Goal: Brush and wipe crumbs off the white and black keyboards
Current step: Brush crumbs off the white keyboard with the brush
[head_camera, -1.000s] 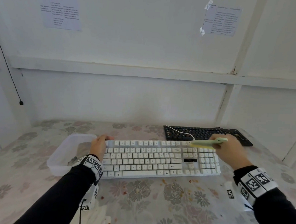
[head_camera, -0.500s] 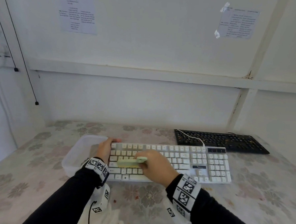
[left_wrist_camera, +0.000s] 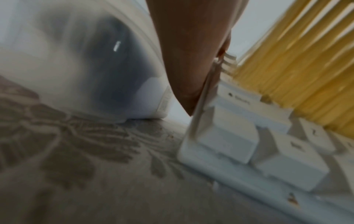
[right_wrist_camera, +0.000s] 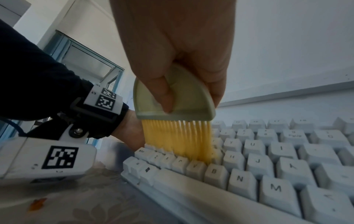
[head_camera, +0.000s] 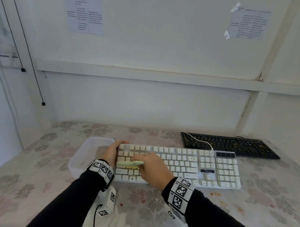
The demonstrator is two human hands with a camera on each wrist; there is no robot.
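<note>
Nearest, orange crumbs lay on the floral tablecloth. The right hand, fingers curled round the green brush, had swept from the number-pad end a second earlier to the left keys of the white keyboard, bristles on the keys. The left hand apparently gripped that keyboard's left edge beside the plastic tub. Farther right, the black keyboard waited, seemingly unbrushed.
</note>
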